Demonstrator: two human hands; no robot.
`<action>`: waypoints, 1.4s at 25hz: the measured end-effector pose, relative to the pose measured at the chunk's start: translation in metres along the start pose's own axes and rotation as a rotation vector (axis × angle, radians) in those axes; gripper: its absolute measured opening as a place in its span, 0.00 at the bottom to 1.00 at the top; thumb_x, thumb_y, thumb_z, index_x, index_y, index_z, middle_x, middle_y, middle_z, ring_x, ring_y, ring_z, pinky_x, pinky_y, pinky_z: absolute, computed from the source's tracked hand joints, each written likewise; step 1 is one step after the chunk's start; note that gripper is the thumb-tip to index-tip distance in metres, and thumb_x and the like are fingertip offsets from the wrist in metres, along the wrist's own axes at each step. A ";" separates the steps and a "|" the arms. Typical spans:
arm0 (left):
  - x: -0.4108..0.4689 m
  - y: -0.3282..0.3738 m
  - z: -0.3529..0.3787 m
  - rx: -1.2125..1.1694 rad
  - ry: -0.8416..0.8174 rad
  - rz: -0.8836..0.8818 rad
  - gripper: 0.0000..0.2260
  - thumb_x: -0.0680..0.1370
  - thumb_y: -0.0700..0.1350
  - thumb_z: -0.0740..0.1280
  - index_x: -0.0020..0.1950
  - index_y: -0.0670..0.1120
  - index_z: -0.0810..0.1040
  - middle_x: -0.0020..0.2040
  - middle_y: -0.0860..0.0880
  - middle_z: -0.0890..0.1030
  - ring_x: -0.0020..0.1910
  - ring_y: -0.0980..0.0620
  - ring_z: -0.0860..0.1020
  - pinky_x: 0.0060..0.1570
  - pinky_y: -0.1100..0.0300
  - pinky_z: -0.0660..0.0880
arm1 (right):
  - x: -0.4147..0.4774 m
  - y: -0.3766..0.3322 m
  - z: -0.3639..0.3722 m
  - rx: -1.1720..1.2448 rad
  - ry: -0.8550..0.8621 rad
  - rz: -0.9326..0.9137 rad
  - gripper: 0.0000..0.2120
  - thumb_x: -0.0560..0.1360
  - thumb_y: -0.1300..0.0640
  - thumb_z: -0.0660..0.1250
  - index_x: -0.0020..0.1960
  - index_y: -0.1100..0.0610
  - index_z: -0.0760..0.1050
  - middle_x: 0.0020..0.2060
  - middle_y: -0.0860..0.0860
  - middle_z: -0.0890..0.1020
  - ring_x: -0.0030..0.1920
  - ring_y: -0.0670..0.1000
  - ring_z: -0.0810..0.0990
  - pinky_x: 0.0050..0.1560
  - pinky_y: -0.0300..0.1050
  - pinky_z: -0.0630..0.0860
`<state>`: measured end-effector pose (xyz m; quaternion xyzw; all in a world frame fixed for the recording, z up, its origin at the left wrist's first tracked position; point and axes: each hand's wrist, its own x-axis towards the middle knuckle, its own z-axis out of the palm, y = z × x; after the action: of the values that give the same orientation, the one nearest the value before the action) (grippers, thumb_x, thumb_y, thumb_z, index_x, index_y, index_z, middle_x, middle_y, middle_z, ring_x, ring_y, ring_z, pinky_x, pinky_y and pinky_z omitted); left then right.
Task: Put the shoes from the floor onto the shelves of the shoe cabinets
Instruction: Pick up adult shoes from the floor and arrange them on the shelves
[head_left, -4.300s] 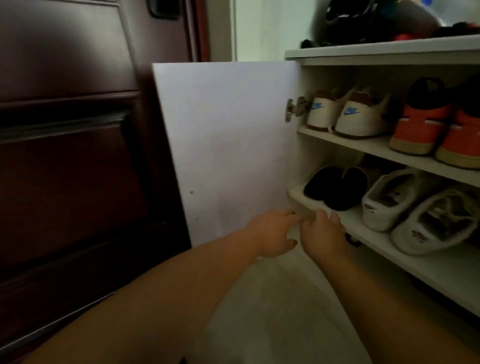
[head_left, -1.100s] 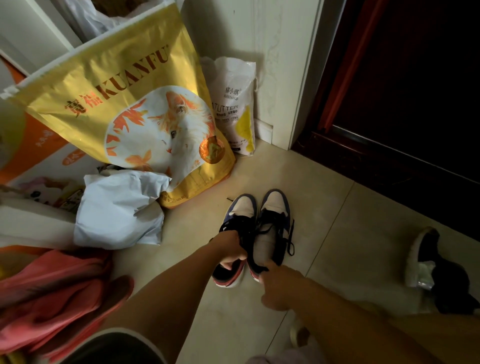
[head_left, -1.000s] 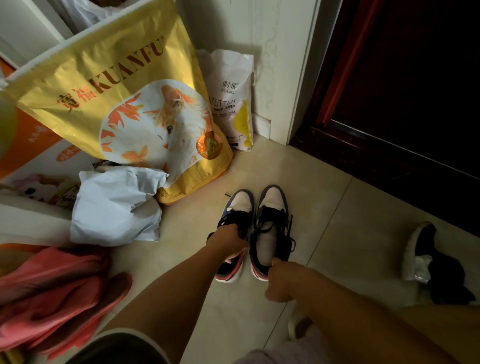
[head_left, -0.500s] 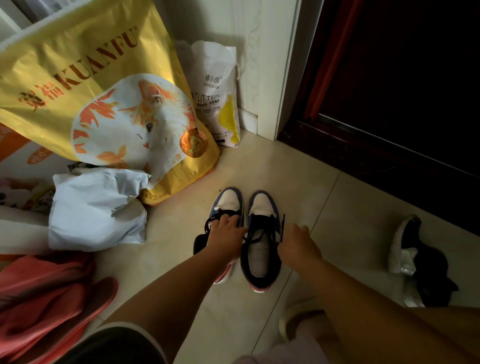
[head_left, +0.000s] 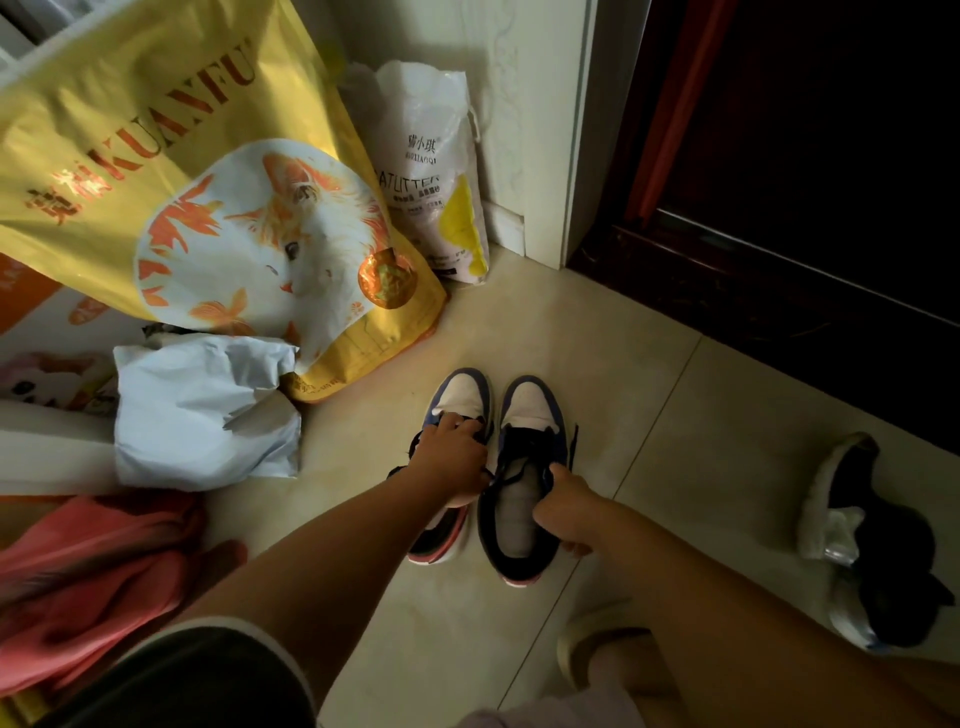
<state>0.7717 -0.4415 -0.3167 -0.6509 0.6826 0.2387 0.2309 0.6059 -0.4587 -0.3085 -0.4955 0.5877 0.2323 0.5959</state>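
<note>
Plainly the job sits at the pick-up stage: neither shoe in hand has reached a shelf, and no shoe cabinet shows in this view. The left hand (head_left: 452, 462) curls its fingers over the laces and tongue of a blue-and-white sneaker (head_left: 462, 395) with black laces and a red-edged sole. The right hand (head_left: 563, 512) grasps the padded collar of the matching sneaker (head_left: 530, 410), fingers hooked at the rim. Both lie side by side, toes pointing away from the person, on the pale glossy tiled floor (head_left: 701, 405); whether they have lifted off it I cannot tell.

By my judgement, this pair has to be carried to the cabinet. A dark shoe (head_left: 883, 545) with a thick white sole also waits, well apart to the right, near the dark wooden door (head_left: 805, 182).

The sneakers look like smooth, stiff leather with soft grey insoles and loose cord laces. Behind them leans a yellow cat-food bag (head_left: 156, 156) of shiny, creased film, with a white litter sack (head_left: 426, 156) beside it against the wall. A crumpled grey plastic mailer (head_left: 197, 415) and a limp pink cloth (head_left: 88, 566) lie at the left.
</note>
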 end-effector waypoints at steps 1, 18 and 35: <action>-0.002 -0.001 -0.008 -0.044 0.029 0.005 0.16 0.77 0.56 0.62 0.57 0.48 0.82 0.68 0.48 0.72 0.68 0.44 0.65 0.61 0.52 0.64 | -0.002 0.000 -0.002 -0.008 0.007 -0.008 0.36 0.77 0.59 0.58 0.78 0.52 0.41 0.71 0.60 0.65 0.38 0.51 0.71 0.30 0.41 0.69; -0.072 0.023 -0.049 -0.835 -0.495 0.140 0.07 0.80 0.41 0.63 0.54 0.47 0.80 0.40 0.49 0.82 0.38 0.55 0.82 0.39 0.64 0.79 | -0.072 -0.005 -0.012 0.481 -0.111 0.087 0.11 0.78 0.57 0.62 0.39 0.58 0.74 0.29 0.51 0.73 0.23 0.44 0.66 0.20 0.34 0.61; -0.003 0.074 0.006 0.375 -0.219 0.206 0.33 0.74 0.54 0.69 0.74 0.46 0.61 0.68 0.42 0.67 0.65 0.41 0.71 0.60 0.46 0.69 | -0.058 0.012 0.022 -0.515 0.200 -0.266 0.20 0.78 0.54 0.62 0.69 0.59 0.70 0.68 0.56 0.66 0.61 0.57 0.73 0.63 0.50 0.72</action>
<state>0.6981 -0.4328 -0.3175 -0.4937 0.7488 0.1992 0.3947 0.5943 -0.4169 -0.2622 -0.7232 0.4952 0.2440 0.4150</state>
